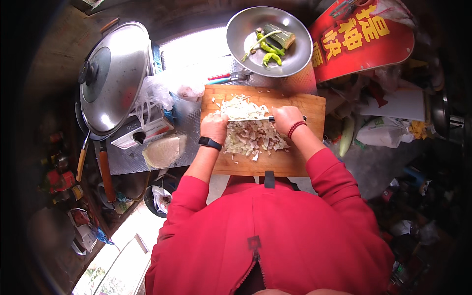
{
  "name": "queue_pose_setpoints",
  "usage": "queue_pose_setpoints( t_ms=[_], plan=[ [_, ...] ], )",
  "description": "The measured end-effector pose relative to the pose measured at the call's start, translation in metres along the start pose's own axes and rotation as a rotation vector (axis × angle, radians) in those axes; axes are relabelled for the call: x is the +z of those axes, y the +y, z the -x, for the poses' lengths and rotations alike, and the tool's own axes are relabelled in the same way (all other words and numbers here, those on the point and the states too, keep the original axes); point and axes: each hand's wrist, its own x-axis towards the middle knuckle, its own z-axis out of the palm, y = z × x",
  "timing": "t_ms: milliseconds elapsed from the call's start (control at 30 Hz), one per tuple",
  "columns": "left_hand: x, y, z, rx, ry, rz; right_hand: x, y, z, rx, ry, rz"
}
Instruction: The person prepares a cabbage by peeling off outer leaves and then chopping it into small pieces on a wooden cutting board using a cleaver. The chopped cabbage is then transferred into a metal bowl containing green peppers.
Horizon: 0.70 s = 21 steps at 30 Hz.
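A wooden cutting board (pixel 313 110) lies before me with chopped pale leafy vegetable, probably cabbage (pixel 254 140), heaped across its middle. My right hand (pixel 287 118) grips the dark handle of a kitchen knife (pixel 249 119). The blade runs sideways through the pile, edge-on to my view. At the blade's far end, my left hand (pixel 214 128) is closed over the tip; its fingertips are partly hidden. Chopped pieces lie on both sides of the blade, and a few stray bits are scattered over the wood.
Behind the board stands a metal bowl (pixel 236 48) holding green peppers (pixel 272 59) and a cut piece of green-skinned vegetable (pixel 280 35). A lidded wok (pixel 121 73) sits on a stove (pixel 147 131) at left. Red-handled scissors or pliers (pixel 219 77) lie near the bowl.
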Motion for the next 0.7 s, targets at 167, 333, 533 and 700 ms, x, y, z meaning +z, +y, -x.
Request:
queue_pose_setpoints(
  t_ms=[167, 333, 533, 700],
  plan=[
    [-0.013, -0.020, 0.012, 0.100, 0.001, 0.209, -0.003, -0.029, 0.044, -0.095, 0.046, -0.156],
    [-0.014, -0.014, 0.005, 0.251, -0.015, 0.069, 0.074, -0.028, 0.057, -0.040, 0.231, -0.327],
    [-0.030, -0.013, 0.007, 0.268, -0.004, 0.128, 0.036, -0.019, 0.064, -0.064, 0.165, -0.271],
    [-0.085, 0.033, 0.015, 0.317, -0.061, 0.095, 0.034, 0.012, 0.095, -0.074, 0.523, -0.180]
  ],
)
